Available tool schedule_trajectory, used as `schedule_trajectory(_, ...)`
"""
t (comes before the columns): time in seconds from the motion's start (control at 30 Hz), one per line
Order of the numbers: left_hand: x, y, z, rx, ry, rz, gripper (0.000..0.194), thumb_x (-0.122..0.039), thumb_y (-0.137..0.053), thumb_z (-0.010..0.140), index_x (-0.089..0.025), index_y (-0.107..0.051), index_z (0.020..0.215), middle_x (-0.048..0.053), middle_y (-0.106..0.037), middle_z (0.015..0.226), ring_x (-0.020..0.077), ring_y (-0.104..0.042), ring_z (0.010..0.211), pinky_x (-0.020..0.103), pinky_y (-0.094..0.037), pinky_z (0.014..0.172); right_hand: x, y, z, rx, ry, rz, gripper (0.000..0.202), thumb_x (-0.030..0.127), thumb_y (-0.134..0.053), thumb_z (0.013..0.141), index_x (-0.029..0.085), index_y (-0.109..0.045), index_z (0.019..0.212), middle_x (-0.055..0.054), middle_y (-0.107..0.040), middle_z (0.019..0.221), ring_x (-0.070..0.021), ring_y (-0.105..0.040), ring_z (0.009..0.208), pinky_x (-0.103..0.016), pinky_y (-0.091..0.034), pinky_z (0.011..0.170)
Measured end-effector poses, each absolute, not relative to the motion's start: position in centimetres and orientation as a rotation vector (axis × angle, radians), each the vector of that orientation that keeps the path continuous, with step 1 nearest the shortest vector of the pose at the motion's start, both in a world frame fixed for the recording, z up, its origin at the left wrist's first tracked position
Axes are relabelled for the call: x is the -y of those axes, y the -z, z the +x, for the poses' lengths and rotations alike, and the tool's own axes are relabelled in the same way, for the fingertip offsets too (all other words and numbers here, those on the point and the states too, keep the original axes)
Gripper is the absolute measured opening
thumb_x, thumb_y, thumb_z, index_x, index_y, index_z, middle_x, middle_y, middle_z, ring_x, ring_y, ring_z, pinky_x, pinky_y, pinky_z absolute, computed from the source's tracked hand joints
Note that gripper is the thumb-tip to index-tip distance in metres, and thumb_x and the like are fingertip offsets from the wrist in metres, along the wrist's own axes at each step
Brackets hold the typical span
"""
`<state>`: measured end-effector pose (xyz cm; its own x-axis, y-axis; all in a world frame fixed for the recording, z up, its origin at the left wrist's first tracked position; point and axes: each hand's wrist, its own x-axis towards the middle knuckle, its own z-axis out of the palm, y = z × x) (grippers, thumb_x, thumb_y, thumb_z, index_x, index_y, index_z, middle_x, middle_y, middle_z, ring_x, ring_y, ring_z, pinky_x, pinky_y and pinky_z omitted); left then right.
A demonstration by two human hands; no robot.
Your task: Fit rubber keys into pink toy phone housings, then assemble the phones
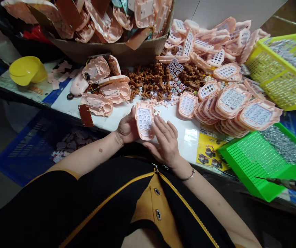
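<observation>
My left hand (127,126) grips the left edge of a pink plastic toy shell (144,120), thumb at its upper side. The shell lies face up, with a pale keypad sheet of small squares set in it. Against its right edge rest the outstretched fingers of my right hand (165,139), its thumb low near the shell's bottom. Just beyond are small pink bits (163,101) and a heap of brown plastic pieces (155,81). To the right, stacked shells with keypads (234,98) stand on the white table top (186,137).
Shells with wires (106,89) lie at left beside a yellow bowl (27,70). A cardboard box (148,46) of shells stands behind. At right are a yellow basket (274,75), a green basket (251,165) with screws, and a screwdriver (287,181). A blue crate (21,151) sits below left.
</observation>
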<state>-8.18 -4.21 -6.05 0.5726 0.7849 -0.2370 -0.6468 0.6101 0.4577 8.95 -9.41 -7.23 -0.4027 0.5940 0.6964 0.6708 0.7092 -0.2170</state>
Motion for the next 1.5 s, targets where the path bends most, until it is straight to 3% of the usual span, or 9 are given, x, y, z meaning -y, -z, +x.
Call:
schedule_trajectory(0.1,4.3,5.9,-8.1,-0.444,-0.854,0.344,0.061,-0.067,-0.052,0.086,-0.015,-0.065,0.116,0.013,-0.074,0.109,0.0316,-0.067,0.112,0.048,-0.051,0.096,9.6,7.2,9.1,2.105,0.140,-0.980,0.064,0.041,-0.059,0.092,0.014,-0.041,0.147,-0.019,-0.061,0.137,-0.0265,-0.052,0.135,-0.047,-0.041,0.112)
schedule_trajectory(0.23,4.2,6.0,-8.1,-0.465,-0.839,0.362,0.064,-0.064,-0.057,0.084,-0.012,-0.063,0.120,0.016,-0.072,0.113,0.0323,-0.063,0.120,0.044,-0.049,0.102,9.6,7.3,8.9,2.243,0.297,-0.918,0.035,0.021,-0.054,0.095,0.020,-0.060,0.129,-0.010,-0.068,0.129,-0.0198,-0.060,0.127,-0.041,-0.041,0.112)
schedule_trajectory(0.33,4.0,6.3,-8.0,-0.446,-0.860,0.385,0.061,-0.063,-0.056,0.086,-0.012,-0.064,0.118,0.015,-0.072,0.114,0.0293,-0.065,0.117,0.040,-0.050,0.099,9.1,7.0,9.2,2.215,0.355,-0.909,0.033,0.012,-0.052,0.093,0.020,-0.063,0.123,-0.008,-0.071,0.124,-0.0177,-0.063,0.123,-0.040,-0.041,0.112)
schedule_trajectory(0.5,4.0,6.3,-8.0,-0.418,-0.818,0.406,0.059,-0.064,-0.056,0.086,-0.015,-0.063,0.119,0.014,-0.069,0.120,0.0258,-0.069,0.105,0.040,-0.054,0.092,7.3,6.0,12.2,2.029,0.375,-1.161,0.034,0.017,-0.052,0.094,0.023,-0.063,0.126,-0.008,-0.073,0.121,-0.0210,-0.064,0.122,-0.047,-0.037,0.112)
schedule_trajectory(0.63,4.1,5.2,-7.5,-0.620,-0.847,0.649,0.042,-0.047,-0.074,0.078,-0.019,-0.068,0.110,0.010,-0.068,0.113,0.0213,-0.069,0.091,0.042,-0.052,0.092,5.6,5.8,15.3,1.937,0.476,-1.471,0.028,0.023,-0.052,0.095,0.022,-0.067,0.118,-0.009,-0.076,0.113,-0.0252,-0.066,0.116,-0.051,-0.039,0.109)
schedule_trajectory(0.73,2.5,4.0,-6.2,-0.788,-0.920,1.166,0.026,-0.027,-0.082,0.067,-0.019,-0.074,0.091,0.009,-0.068,0.102,0.0268,-0.063,0.105,0.046,-0.038,0.109,4.8,5.9,16.4,1.907,0.546,-1.539,0.025,0.024,-0.051,0.094,0.021,-0.070,0.111,-0.008,-0.078,0.103,-0.0250,-0.069,0.109,-0.048,-0.043,0.103)
schedule_trajectory(0.87,-2.1,3.4,-3.1,-0.745,-0.957,1.750,0.027,-0.010,-0.076,0.057,-0.020,-0.074,0.082,0.012,-0.065,0.123,0.0376,-0.034,0.142,0.053,-0.005,0.122,4.3,6.1,16.2,1.916,0.590,-1.500,0.022,0.021,-0.052,0.093,0.018,-0.070,0.107,-0.010,-0.078,0.101,-0.0241,-0.070,0.104,-0.043,-0.045,0.099)
schedule_trajectory(1.23,-9.6,6.5,1.9,-0.790,-0.991,2.339,0.020,-0.015,-0.057,0.070,-0.020,-0.075,0.079,0.008,-0.061,0.134,0.0346,-0.023,0.150,0.055,0.015,0.118,3.4,6.3,15.5,2.047,0.560,-1.578,0.023,0.022,-0.051,0.093,0.016,-0.069,0.107,-0.013,-0.076,0.105,-0.0285,-0.065,0.109,-0.047,-0.041,0.100)
schedule_trajectory(1.5,-8.3,4.3,-0.1,-1.101,-0.686,2.560,0.032,-0.022,-0.057,0.078,-0.021,-0.074,0.105,0.005,-0.055,0.145,0.0313,-0.021,0.152,0.060,0.003,0.121,2.8,5.9,14.6,2.176,0.548,-1.812,0.026,0.028,-0.044,0.097,0.015,-0.067,0.099,-0.013,-0.073,0.094,-0.0290,-0.057,0.113,-0.049,-0.028,0.109)
